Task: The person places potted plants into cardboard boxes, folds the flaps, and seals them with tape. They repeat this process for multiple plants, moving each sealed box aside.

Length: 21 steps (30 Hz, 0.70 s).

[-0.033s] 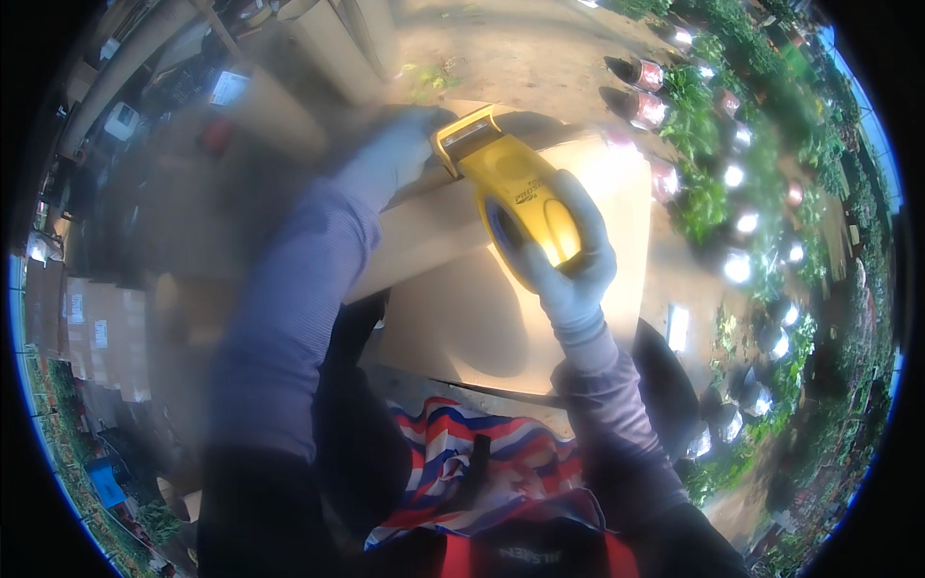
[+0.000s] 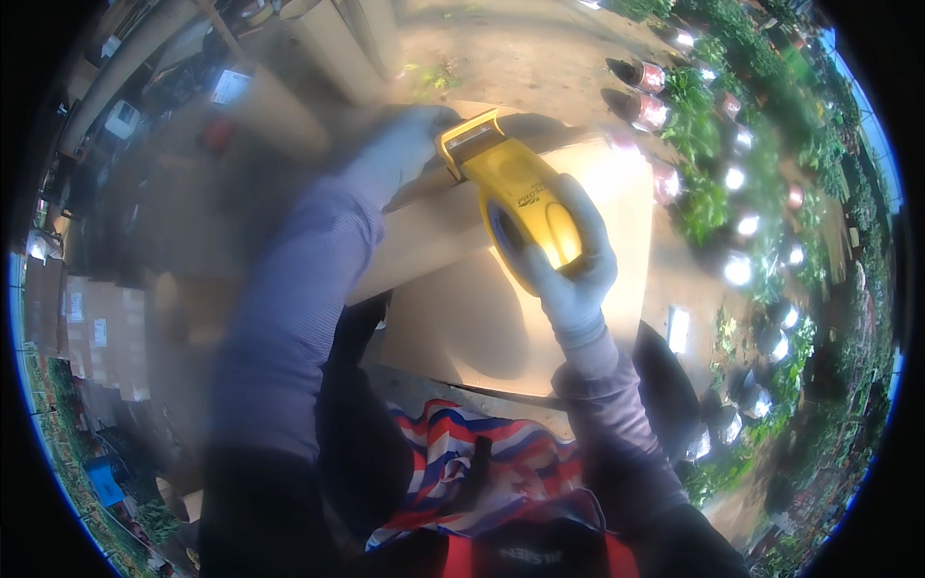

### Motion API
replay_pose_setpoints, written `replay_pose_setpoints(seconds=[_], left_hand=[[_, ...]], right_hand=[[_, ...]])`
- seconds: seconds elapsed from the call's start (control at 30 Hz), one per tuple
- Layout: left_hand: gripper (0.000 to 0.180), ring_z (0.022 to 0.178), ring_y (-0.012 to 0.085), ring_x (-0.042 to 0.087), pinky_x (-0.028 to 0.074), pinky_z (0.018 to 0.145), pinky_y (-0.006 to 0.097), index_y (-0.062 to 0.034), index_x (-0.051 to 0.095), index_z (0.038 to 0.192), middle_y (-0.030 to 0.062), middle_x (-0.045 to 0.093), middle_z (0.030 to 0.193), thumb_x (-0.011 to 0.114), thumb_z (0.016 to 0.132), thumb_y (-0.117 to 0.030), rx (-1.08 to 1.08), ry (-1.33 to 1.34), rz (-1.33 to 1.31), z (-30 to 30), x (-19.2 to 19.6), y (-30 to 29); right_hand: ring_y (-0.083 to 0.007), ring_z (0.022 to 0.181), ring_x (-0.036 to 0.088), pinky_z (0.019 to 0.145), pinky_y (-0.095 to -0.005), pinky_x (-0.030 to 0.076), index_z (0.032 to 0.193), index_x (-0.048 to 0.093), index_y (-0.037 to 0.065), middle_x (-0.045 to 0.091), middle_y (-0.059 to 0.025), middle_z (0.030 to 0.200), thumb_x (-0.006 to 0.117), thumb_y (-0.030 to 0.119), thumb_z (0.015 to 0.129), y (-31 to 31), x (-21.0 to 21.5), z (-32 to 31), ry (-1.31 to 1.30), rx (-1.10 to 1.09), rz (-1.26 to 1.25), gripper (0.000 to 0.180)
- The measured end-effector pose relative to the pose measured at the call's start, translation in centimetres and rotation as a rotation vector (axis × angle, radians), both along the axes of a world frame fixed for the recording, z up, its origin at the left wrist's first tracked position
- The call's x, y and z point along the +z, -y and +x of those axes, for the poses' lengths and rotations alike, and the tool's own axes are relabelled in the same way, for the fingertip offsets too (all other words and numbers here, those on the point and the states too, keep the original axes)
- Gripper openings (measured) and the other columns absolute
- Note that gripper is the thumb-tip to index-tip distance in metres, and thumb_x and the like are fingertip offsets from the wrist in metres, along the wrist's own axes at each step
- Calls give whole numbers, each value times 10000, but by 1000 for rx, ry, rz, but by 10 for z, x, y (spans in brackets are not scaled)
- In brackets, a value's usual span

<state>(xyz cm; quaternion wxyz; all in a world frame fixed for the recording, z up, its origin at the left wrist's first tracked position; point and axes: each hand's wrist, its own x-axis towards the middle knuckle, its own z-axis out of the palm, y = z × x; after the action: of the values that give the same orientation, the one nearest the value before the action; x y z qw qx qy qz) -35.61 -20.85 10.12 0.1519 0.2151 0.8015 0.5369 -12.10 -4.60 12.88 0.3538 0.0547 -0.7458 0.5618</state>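
While the right hand [image 2: 586, 275] grips the dispenser [image 2: 520, 183] over the cardboard [image 2: 453, 323], the left hand's [image 2: 400, 149] hold and any taping done are unclear.

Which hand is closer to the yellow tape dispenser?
The right. The right hand is wrapped around the back end of the yellow tape dispenser. The left hand is just left of its front end, not gripping it.

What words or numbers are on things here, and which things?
Yellow tape dispenser: dark lettering, which I won't copy out.
Black garment with red straps: pale lettering, also not copied.
White labels on the stacked cardboard at left: too small to read.
White sheet, upper left: too blurred.
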Motion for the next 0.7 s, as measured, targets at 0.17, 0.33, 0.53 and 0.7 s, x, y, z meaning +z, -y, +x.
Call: replay_pose_setpoints(seconds=[0.17,0.33,0.53,0.7], left_hand=[[218,744,186,625,507,728,346,-23,699,888,90,686,805,685,924,-238,44,-584,-137,-44,1,-9],[243,798,284,679,521,744,409,-27,706,908,151,716,859,676,917,-268,7,-433,-408,-73,-25,-13],[286,1066,351,653,516,896,439,-112,694,1128,188,676,1153,659,919,-303,-133,-338,-695,-25,-69,-17],[577,1301,332,534,469,1033,402,-201,490,1453,184,502,1455,675,913,-279,31,-329,-687,4,-74,-9]], right_hand=[[-270,1138,639,965,-369,512,1381,512,-63,626,-200,1285,770,-5,728,17,11,23,-26,-34,96,705],[-283,1115,636,952,-372,509,1380,510,-44,620,-194,1254,778,6,732,20,2,50,111,-56,188,703],[-289,1097,638,933,-378,516,1358,528,-40,620,-198,1244,770,25,726,13,-34,75,189,-46,152,680],[-294,1027,647,894,-378,527,1348,531,-44,634,-202,1181,747,48,725,6,-47,96,285,-68,221,666]])
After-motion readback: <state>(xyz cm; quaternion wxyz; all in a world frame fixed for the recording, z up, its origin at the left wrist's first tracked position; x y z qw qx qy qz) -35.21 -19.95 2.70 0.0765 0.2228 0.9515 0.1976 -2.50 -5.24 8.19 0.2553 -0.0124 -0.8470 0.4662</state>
